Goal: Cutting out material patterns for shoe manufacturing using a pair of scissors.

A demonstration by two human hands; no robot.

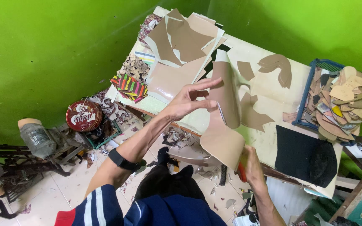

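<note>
My left hand pinches the upper edge of a long tan sheet of leather-like material, which curls and hangs down off the table's front edge. My right hand is below it, closed on red-handled scissors at the sheet's lower end; the blades are hidden behind the sheet. A black band sits on my left wrist. The sheet hangs over a pale worktable.
Larger tan sheets are stacked at the table's far end, with colourful patterned fabric beside them. A blue tray holds several cut pieces. A black sheet lies near me. Scraps litter the floor; a red round tin stands left.
</note>
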